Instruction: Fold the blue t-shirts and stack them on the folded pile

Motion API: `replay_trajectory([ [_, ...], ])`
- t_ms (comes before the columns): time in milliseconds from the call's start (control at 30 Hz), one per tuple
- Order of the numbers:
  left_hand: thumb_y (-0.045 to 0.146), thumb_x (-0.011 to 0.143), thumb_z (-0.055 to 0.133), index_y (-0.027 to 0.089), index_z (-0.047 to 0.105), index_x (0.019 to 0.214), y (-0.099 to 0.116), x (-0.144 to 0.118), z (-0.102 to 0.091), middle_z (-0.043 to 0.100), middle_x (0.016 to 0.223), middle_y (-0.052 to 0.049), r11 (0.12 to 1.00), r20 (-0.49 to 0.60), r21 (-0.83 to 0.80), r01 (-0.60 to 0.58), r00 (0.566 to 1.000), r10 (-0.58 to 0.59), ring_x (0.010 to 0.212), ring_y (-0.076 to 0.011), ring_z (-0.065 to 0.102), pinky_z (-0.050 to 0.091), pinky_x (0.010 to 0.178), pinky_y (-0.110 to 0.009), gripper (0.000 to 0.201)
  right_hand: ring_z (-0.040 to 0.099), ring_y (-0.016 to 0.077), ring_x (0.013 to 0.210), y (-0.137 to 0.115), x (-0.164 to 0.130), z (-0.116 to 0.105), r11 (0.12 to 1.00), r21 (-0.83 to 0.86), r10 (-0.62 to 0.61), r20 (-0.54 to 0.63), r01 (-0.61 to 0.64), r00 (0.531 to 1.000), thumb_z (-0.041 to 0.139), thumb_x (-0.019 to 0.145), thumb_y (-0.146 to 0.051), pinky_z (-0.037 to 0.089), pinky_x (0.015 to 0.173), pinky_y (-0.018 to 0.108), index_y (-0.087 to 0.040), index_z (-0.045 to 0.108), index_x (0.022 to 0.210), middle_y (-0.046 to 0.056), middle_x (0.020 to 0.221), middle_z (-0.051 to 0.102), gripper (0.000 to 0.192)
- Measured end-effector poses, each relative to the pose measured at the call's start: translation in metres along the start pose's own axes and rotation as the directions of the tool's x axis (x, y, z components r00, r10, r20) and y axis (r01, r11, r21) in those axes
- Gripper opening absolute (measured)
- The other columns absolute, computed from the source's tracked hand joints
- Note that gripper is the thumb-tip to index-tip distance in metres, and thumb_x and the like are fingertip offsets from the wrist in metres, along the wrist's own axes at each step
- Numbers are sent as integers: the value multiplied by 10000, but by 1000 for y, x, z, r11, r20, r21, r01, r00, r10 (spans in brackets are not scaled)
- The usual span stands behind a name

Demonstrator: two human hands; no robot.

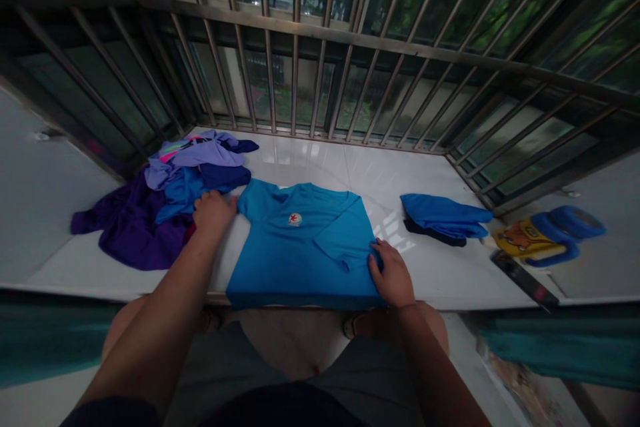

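A blue T-shirt (295,247) with a small white-and-red chest logo lies flat on a white ledge (440,273), its right sleeve folded inward. My left hand (214,208) rests by the shirt's left shoulder, touching the edge of a clothes pile (165,207); whether it grips cloth I cannot tell. My right hand (393,273) presses on the shirt's right edge, fingers on the folded part.
The pile at the left holds purple, lilac and blue garments. A folded blue garment (445,217) lies at the right. Further right sit a blue-and-yellow bag (543,240) and a dark flat object (523,278). Metal window bars (320,33) enclose the ledge behind.
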State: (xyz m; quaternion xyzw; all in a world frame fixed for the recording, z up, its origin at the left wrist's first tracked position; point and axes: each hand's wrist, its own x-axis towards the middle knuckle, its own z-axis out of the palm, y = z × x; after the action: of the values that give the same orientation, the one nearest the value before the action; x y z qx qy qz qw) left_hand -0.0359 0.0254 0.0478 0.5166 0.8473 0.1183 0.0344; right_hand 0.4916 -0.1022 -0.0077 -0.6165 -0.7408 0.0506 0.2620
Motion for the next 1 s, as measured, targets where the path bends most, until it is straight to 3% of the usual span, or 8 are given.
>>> replay_trajectory([
  [200,607,967,606,-61,672,1446,-4,30,-6,648,1485,-428,990,80,49,134,987,-138,1342,-545,669,588,1040,-593,824,670,380,1473,-2,0,-1,1000,8,-7,-10,7,1000,545,1131,-432,515,1285,650,-191,768,1397,186,1547,731,423],
  [333,678,1066,392,98,833,1083,1,31,-2,803,1189,-320,997,209,17,-81,975,75,1176,-456,762,602,987,-491,730,666,383,1476,-4,0,-3,1000,15,8,-7,-7,1000,554,1127,-426,514,1286,651,-188,775,1394,189,1537,737,420],
  [467,671,944,633,216,799,849,12,22,4,827,1056,-211,930,273,49,-364,901,338,1219,-407,738,586,1031,-419,493,656,378,1490,-5,0,-4,1000,9,16,7,-16,1000,553,1128,-425,500,1301,643,-187,774,1396,185,1547,731,421],
  [700,517,1140,389,179,738,1139,47,-20,-12,826,1093,-191,946,97,-113,-303,945,314,1093,-371,794,611,965,-453,486,662,376,1481,-5,0,-3,1000,1,18,2,-18,1000,537,1134,-440,512,1286,647,-203,765,1390,174,1548,731,417],
  [767,530,1156,417,206,722,1183,55,-47,-15,826,1179,-177,827,10,-234,-511,849,528,1160,-350,786,602,1045,-466,446,661,372,1482,-5,-1,-2,1000,6,20,-7,-20,1000,539,1132,-441,510,1288,648,-210,766,1382,168,1548,732,409],
  [867,542,1084,654,266,741,1290,51,-88,-8,719,1572,-152,480,-8,-346,-806,514,858,1468,-350,670,468,1298,-526,356,653,369,1490,-4,-1,-2,1000,15,23,-8,-23,1000,540,1132,-449,502,1297,641,-210,763,1392,169,1551,729,418],
  [900,540,1047,726,296,722,1397,45,-98,-3,661,1662,-129,419,7,-367,-830,448,894,1536,-353,623,420,1346,-546,426,653,369,1490,-4,-1,-2,1000,16,24,-4,-24,1000,540,1132,-450,502,1297,640,-208,762,1393,170,1550,729,420],
  [1000,508,986,814,327,612,1622,19,-110,15,623,1710,-124,460,60,-385,-800,476,878,1570,-374,596,417,1357,-590,691,658,371,1482,-4,-1,-2,1000,14,24,0,-24,1000,539,1131,-444,504,1294,639,-205,766,1381,171,1544,732,414],
])
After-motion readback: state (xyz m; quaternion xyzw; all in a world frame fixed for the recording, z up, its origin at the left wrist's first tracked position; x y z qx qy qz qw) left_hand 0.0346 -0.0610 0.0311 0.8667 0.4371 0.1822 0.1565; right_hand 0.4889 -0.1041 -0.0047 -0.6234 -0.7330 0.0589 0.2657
